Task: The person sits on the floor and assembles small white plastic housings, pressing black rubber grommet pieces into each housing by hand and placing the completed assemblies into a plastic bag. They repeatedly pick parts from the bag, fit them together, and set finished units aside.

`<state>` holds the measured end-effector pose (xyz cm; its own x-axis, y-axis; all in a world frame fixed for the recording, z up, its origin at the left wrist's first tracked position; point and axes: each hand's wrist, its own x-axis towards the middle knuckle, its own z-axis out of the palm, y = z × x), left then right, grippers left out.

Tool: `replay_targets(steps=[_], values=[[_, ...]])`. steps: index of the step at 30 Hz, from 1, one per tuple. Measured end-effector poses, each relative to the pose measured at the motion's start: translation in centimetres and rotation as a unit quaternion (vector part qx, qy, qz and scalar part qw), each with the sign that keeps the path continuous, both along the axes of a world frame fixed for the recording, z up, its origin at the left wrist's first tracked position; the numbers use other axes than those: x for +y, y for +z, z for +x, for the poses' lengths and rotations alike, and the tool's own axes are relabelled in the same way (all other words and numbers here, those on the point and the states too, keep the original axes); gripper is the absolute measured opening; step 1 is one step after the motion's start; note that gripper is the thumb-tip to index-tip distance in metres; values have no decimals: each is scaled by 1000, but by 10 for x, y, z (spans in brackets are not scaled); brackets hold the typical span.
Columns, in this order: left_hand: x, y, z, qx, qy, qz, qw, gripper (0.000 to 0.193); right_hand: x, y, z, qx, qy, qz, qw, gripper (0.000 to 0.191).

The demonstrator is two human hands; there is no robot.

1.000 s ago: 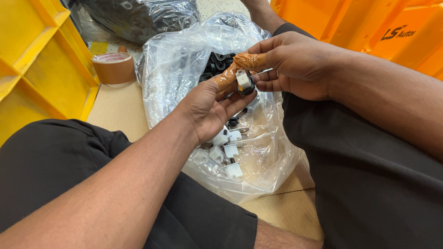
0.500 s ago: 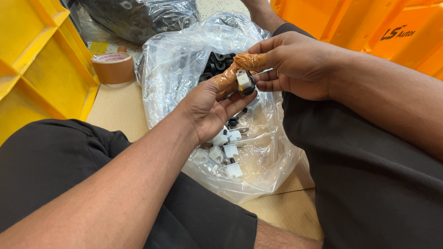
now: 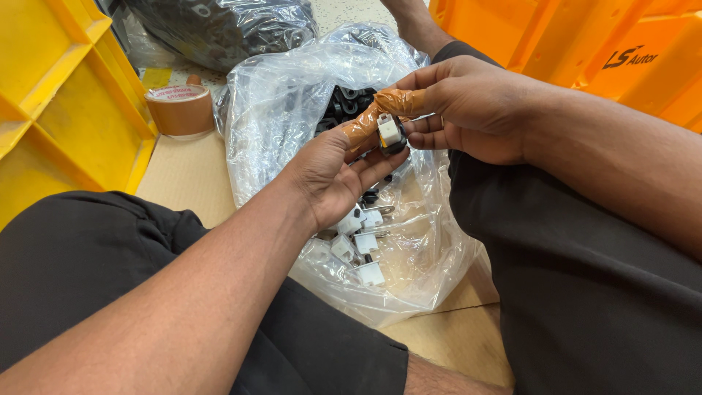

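**A small white-and-black part pinched between two hands**

Over the open mouth of a clear plastic bag (image 3: 292, 110), the person's two hands meet on one little piece. It is a small plastic part (image 3: 390, 132): a white, squarish block with a darker square recess on its face, seated on a black base, with a glimpse of yellow at its lower edge. It sits upright and is no bigger than the fingertips around it.

The left hand (image 3: 333, 172) comes up from below, palm turned inward, its thumb wrapped in brown tape and pressed against the part's left side; the fingers curl under it. The right hand (image 3: 468, 110) reaches in from the right, its forefinger also wrapped in brown tape and laid across the top of the part, the other fingers folded close beside it. Both hands are closed on the same piece.

Below them, in the bottom of the bag, lie more white parts (image 3: 362, 238) of the same sort, some with thin metal pins, and black parts (image 3: 347, 99) show higher up inside it. The bag rests between the person's dark-clothed legs on a sheet of cardboard (image 3: 186, 172). A roll of brown tape (image 3: 178, 110) stands to the left, just beside a yellow crate (image 3: 66, 110). Orange crates (image 3: 585, 36) stand to the right, and a second bag of dark pieces (image 3: 219, 29) lies behind.
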<state>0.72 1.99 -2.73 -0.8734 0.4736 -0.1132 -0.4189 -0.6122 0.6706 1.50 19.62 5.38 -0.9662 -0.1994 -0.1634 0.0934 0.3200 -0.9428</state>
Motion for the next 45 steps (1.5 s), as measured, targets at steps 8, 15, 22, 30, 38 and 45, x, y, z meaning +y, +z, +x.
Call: replay_targets(steps=[8, 15, 22, 30, 38, 45], values=[[2, 5, 2, 15, 8, -1, 1000, 31, 5, -2, -3, 15, -4, -4, 1000, 24], [6, 7, 3, 1, 10, 1, 1000, 25, 12, -9, -4, -14, -17, -45, 999, 19], [9, 7, 4, 9, 8, 14, 1000, 25, 15, -16, -10, -54, -49, -51, 996, 20], [12, 13, -1, -15, 4, -24, 1000, 26, 14, -15, -11, -9, -64, -56, 996, 27], [12, 10, -8, -20, 1, -30, 999, 24, 3, -8, 6, 32, -77, -24, 996, 29], [15, 3, -3, 9, -41, -56, 998, 22, 7, -14, 7, 17, -42, -46, 998, 32]])
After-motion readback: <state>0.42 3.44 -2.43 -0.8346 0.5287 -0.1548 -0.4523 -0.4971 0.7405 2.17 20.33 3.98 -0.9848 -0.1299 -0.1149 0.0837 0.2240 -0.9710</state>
